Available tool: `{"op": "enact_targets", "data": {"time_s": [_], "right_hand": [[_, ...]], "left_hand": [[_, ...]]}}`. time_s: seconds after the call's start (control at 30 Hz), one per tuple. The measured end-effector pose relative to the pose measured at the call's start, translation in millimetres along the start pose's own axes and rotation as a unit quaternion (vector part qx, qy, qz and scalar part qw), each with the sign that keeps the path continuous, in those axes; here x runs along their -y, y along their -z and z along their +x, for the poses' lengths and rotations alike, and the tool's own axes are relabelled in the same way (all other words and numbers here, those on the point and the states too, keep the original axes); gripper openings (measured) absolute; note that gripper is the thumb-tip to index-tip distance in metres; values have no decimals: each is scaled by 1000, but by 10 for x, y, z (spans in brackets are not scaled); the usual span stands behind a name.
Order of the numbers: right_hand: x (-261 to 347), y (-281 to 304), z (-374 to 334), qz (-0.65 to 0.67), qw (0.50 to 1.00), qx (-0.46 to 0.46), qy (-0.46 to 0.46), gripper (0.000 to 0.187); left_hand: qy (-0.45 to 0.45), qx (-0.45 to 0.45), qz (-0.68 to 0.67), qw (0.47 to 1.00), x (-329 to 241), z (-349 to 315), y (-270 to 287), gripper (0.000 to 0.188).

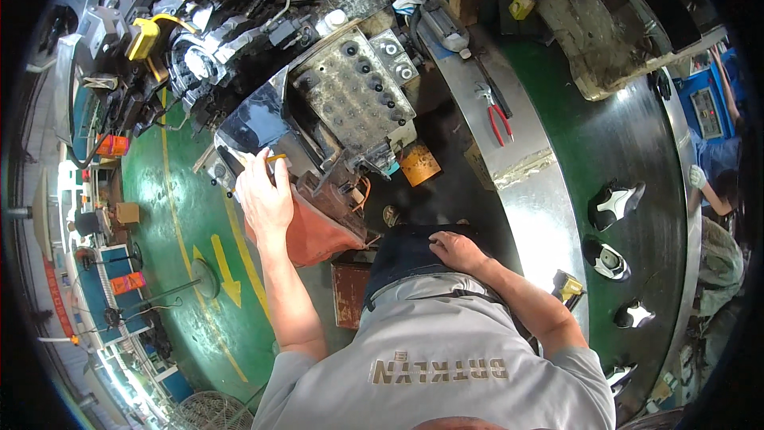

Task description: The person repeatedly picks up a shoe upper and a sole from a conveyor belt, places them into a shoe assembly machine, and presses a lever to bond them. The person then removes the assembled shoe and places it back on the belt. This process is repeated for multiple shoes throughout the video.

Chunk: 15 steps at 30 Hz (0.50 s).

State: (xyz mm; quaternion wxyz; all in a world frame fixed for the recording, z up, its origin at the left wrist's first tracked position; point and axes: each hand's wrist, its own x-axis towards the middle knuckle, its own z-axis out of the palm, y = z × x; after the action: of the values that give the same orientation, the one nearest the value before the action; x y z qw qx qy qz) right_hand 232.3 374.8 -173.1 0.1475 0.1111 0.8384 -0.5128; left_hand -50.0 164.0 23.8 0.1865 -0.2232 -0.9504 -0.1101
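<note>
My left hand reaches to the front edge of a machine, its fingers stretched out on or just over a dark, shiny guard plate. A thin orange-yellow piece shows beside its fingertips; whether they touch it I cannot tell. Right of the guard is a worn metal control box with a row of black knobs. My right hand rests on my dark trousers, loosely bent and with nothing visible in it. Under my left wrist hangs an orange-red sheet or bin side.
Red-handled pliers lie on a metal ledge to the right. Beyond it, several black-and-white shoes stand on a dark conveyor. A person's gloved hand shows at far right. A floor fan stands at lower left.
</note>
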Motion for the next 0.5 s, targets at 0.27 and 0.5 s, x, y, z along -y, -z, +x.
{"op": "enact_targets", "data": {"time_s": [0.27, 0.5], "right_hand": [[-142, -90, -12, -18, 1000, 2, -5, 34], [-229, -202, -28, -25, 1000, -8, 6, 38]], "left_hand": [[-22, 20, -69, 997, -130, 74, 15, 33], [-35, 43, -7, 998, 45, 0, -58, 39]]}}
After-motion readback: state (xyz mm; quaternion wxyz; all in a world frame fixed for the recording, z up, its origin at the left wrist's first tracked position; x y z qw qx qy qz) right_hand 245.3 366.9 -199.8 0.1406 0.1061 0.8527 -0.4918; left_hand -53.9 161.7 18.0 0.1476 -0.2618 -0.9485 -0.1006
